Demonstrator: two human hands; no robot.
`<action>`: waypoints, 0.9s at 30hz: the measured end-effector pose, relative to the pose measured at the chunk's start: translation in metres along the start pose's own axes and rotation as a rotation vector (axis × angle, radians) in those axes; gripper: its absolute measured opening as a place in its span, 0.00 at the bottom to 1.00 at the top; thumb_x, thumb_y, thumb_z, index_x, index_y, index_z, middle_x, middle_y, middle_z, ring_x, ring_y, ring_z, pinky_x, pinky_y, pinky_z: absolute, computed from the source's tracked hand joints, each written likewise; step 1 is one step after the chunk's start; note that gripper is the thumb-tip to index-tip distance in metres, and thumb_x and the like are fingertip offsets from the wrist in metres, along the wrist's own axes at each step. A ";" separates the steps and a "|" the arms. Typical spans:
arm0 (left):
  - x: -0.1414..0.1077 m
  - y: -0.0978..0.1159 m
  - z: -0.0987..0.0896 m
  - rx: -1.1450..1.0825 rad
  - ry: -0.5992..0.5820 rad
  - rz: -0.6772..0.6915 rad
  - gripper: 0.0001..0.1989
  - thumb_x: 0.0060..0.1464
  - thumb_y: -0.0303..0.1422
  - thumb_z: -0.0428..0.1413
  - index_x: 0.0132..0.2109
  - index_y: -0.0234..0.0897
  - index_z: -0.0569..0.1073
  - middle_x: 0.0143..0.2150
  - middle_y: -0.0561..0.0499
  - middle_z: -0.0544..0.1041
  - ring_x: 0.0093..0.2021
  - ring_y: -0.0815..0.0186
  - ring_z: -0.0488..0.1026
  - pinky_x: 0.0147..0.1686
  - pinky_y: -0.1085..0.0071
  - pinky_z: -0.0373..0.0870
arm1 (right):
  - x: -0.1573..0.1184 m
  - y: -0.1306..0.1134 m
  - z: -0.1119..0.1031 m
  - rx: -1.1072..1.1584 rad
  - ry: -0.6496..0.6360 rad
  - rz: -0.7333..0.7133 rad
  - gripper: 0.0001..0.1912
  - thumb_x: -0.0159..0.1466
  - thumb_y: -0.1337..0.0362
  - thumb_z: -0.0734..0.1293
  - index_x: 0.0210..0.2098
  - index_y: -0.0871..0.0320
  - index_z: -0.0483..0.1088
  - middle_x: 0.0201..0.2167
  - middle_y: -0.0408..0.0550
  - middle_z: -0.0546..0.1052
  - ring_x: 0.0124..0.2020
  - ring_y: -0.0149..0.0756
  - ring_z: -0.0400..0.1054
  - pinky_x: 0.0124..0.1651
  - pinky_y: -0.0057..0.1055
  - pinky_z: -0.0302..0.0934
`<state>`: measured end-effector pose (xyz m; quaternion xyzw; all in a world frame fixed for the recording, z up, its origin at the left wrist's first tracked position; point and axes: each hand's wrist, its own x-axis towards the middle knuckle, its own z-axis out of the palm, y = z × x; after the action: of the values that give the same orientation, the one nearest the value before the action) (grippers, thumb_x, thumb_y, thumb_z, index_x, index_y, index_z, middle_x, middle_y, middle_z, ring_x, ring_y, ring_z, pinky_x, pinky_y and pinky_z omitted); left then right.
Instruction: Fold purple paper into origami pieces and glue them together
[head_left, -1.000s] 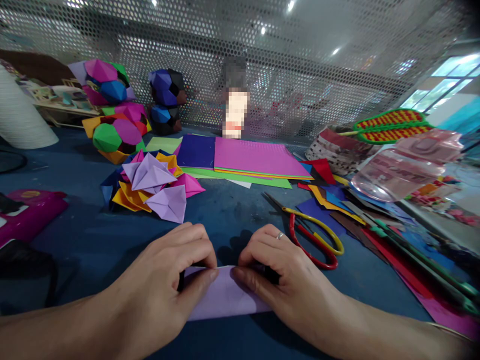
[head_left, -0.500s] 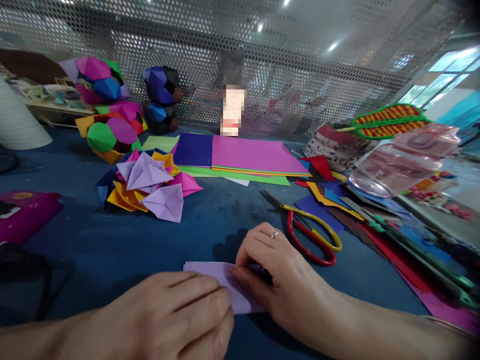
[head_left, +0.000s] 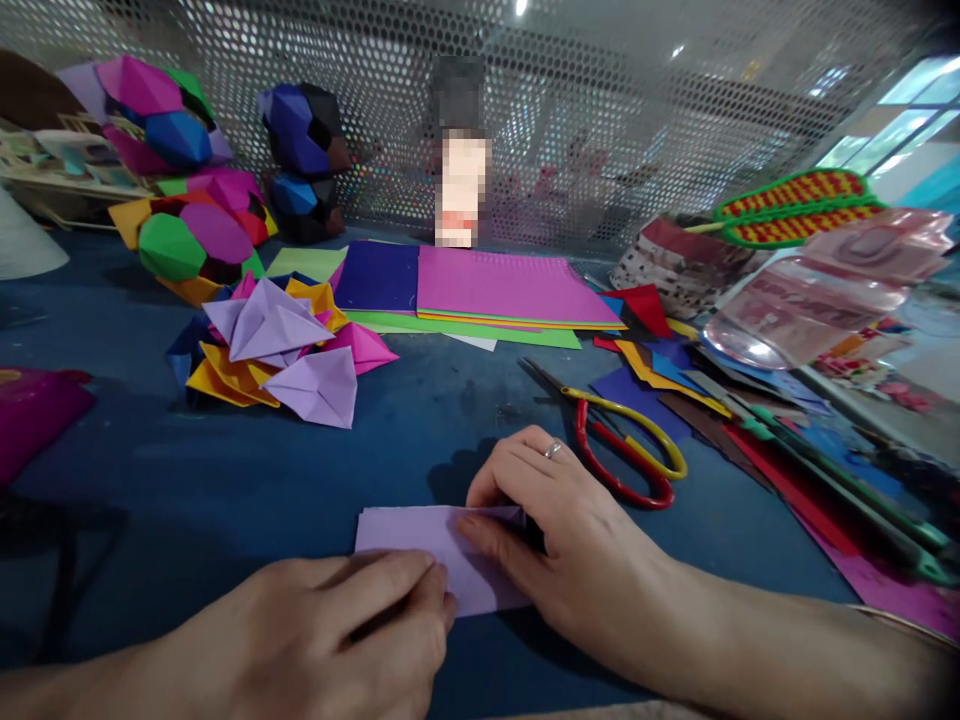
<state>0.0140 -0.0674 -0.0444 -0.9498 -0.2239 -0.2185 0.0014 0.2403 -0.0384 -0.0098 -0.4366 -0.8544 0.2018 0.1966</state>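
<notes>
A folded sheet of light purple paper (head_left: pixel 405 530) lies on the blue table at the front. My left hand (head_left: pixel 337 625) grips its lower left part, with the fingers curled together and the thumb mostly hidden. At the paper's right end, my right hand (head_left: pixel 559 520) pinches it, thumb on top and fingers curled behind the far edge. A ring sits on one finger of that hand. Just beyond my right hand lie scissors (head_left: pixel 626 440) with one red and one yellow handle. Folded paper pieces (head_left: pixel 277 345) in purple, pink, orange and blue are heaped to the far left.
Stacked colored paper (head_left: pixel 495 285) lies at the back by a perforated metal screen (head_left: pixel 382 130). Faceted paper balls (head_left: pixel 199 240) stand back left. On the right are paper scraps (head_left: pixel 649 395), a green-handled tool (head_left: pixel 847 495) and a clear pink bottle (head_left: pixel 810 310). A magenta object (head_left: pixel 37 415) lies left.
My left hand has shifted down and left on the paper, uncovering more of its left part. My right hand keeps its pinch. The whole view has tilted slightly downward.
</notes>
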 end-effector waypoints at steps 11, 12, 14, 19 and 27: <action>0.003 -0.005 -0.006 0.003 -0.103 0.125 0.23 0.55 0.15 0.40 0.41 0.41 0.75 0.47 0.54 0.80 0.49 0.65 0.75 0.41 0.75 0.76 | -0.012 -0.013 -0.001 -0.024 -0.064 -0.067 0.26 0.60 0.65 0.66 0.57 0.60 0.61 0.57 0.56 0.66 0.57 0.47 0.58 0.58 0.48 0.55; 0.002 -0.005 -0.005 0.007 -0.098 0.133 0.23 0.55 0.16 0.40 0.41 0.41 0.75 0.47 0.54 0.80 0.48 0.65 0.76 0.40 0.75 0.76 | -0.013 -0.012 -0.001 -0.036 -0.068 -0.067 0.27 0.61 0.64 0.66 0.58 0.60 0.60 0.58 0.56 0.66 0.57 0.48 0.58 0.59 0.49 0.55; 0.001 -0.005 -0.005 0.020 -0.070 0.151 0.21 0.56 0.17 0.41 0.41 0.40 0.76 0.45 0.53 0.81 0.46 0.65 0.76 0.38 0.74 0.76 | -0.013 -0.011 -0.001 -0.048 -0.078 -0.058 0.29 0.61 0.63 0.66 0.61 0.59 0.58 0.59 0.56 0.65 0.58 0.49 0.58 0.59 0.51 0.55; -0.005 -0.006 -0.001 0.009 -0.032 0.148 0.18 0.57 0.19 0.46 0.44 0.40 0.76 0.46 0.54 0.81 0.47 0.65 0.76 0.38 0.75 0.77 | -0.021 -0.006 -0.007 -0.054 -0.089 -0.036 0.32 0.61 0.67 0.64 0.63 0.58 0.55 0.61 0.57 0.63 0.61 0.50 0.56 0.62 0.51 0.55; -0.003 -0.005 -0.001 0.025 0.018 0.110 0.21 0.56 0.18 0.45 0.47 0.42 0.75 0.45 0.54 0.82 0.45 0.65 0.77 0.33 0.75 0.76 | -0.033 0.001 -0.017 -0.054 -0.082 -0.071 0.32 0.61 0.73 0.60 0.65 0.56 0.52 0.61 0.54 0.63 0.63 0.46 0.56 0.63 0.47 0.57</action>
<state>0.0093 -0.0645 -0.0456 -0.9586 -0.1741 -0.2236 0.0273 0.2670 -0.0620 -0.0015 -0.4025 -0.8818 0.1894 0.1569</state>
